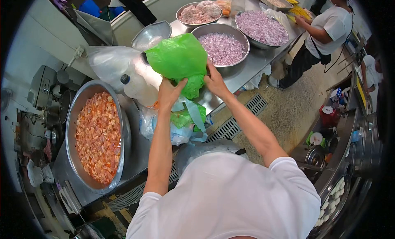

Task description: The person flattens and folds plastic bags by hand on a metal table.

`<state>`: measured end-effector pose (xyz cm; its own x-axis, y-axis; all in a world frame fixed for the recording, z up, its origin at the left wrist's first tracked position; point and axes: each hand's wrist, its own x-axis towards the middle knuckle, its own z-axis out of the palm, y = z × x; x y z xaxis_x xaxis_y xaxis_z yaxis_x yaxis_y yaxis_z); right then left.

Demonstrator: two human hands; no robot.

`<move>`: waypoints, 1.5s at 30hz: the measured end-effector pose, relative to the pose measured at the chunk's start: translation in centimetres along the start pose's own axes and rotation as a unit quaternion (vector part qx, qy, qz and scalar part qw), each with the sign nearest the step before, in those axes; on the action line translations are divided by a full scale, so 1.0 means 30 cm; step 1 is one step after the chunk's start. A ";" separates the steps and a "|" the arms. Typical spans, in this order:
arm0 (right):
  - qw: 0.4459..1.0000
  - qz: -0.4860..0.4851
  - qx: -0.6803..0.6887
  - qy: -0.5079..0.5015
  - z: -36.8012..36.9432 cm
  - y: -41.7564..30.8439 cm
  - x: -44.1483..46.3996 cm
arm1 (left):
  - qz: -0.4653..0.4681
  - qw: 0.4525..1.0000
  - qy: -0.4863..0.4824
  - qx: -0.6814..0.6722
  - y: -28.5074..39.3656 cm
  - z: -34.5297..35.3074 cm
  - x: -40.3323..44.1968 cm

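Gripping a green bag, left hand and right hand hang between jug and bowl by the desk's edge.

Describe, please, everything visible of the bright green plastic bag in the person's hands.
The bright green plastic bag looks thin, shiny and creased; the bare left hand and the bare right hand hold it. Its upper part spreads wide and looks puffed; its lower part is crumpled and bunched between the hands. In this view it partly covers the round metal bowl of chopped purplish pieces. Its opening cannot be made out.
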<state>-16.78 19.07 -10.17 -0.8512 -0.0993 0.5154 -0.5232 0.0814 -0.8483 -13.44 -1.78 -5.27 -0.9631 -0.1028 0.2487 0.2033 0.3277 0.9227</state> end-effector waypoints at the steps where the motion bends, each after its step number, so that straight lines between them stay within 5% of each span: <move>1: 0.999 0.004 -0.024 -0.022 0.006 -0.018 -0.018 | 0.010 0.998 0.005 0.063 -0.009 0.011 0.017; 7: 0.984 -0.007 -0.160 -0.075 0.040 0.075 -0.104 | -0.031 0.986 -0.041 0.160 -0.003 -0.010 0.026; 10: 0.975 -0.006 -0.214 -0.066 0.039 0.104 -0.101 | 0.039 0.988 -0.038 0.146 -0.029 -0.033 0.036; 13: 0.987 0.009 -0.159 0.008 0.043 0.141 -0.112 | 0.006 0.998 -0.056 0.021 -0.014 -0.061 -0.013; 16: 0.915 0.365 0.058 0.162 0.010 0.132 -0.202 | 0.005 0.991 0.025 -0.131 0.025 -0.124 -0.171; 19: 0.883 0.453 0.124 0.017 0.012 0.018 -0.326 | -0.008 0.969 0.008 -0.247 0.064 -0.163 -0.281; 21: 0.964 0.249 0.075 -0.059 0.107 -0.128 -0.362 | -0.027 0.934 -0.029 -0.355 0.063 -0.171 -0.295; 24: 0.919 0.243 0.242 -0.194 0.157 -0.269 -0.301 | -0.083 0.906 -0.114 -0.398 0.064 -0.193 -0.301; 27: 0.877 0.279 0.173 -0.350 0.123 -0.272 -0.265 | -0.073 0.968 -0.103 -0.217 0.076 -0.205 -0.318; 30: 0.874 0.290 0.249 -0.299 0.065 -0.261 -0.255 | -0.132 0.969 -0.165 -0.130 0.058 -0.227 -0.336; 36: 0.878 0.298 0.238 -0.289 0.156 -0.290 -0.319 | -0.120 0.943 -0.178 -0.256 0.112 -0.162 -0.335; 38: 0.858 0.332 0.191 -0.343 0.121 -0.307 -0.301 | -0.109 0.962 -0.177 -0.177 0.112 -0.171 -0.327; 39: 0.864 0.338 0.243 -0.284 0.114 -0.303 -0.302 | -0.107 0.969 -0.175 -0.136 0.110 -0.183 -0.329; 42: 0.878 0.311 0.255 -0.258 0.041 -0.320 -0.237 | -0.172 0.933 -0.308 -0.072 0.113 -0.218 -0.320; 43: 0.900 0.312 0.181 -0.247 0.026 -0.320 -0.223 | -0.203 0.932 -0.276 -0.117 0.125 -0.206 -0.328; 45: 0.986 0.130 -0.030 -0.103 0.031 -0.336 -0.216 | -0.259 0.920 -0.213 -0.205 0.152 -0.161 -0.340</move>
<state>-5.94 17.98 -5.08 -0.9337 -0.2655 0.2404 -0.2948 0.1886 -0.9368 -1.84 -3.77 -2.17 -0.9138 0.2602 -0.3119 -0.3359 -0.0522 0.9405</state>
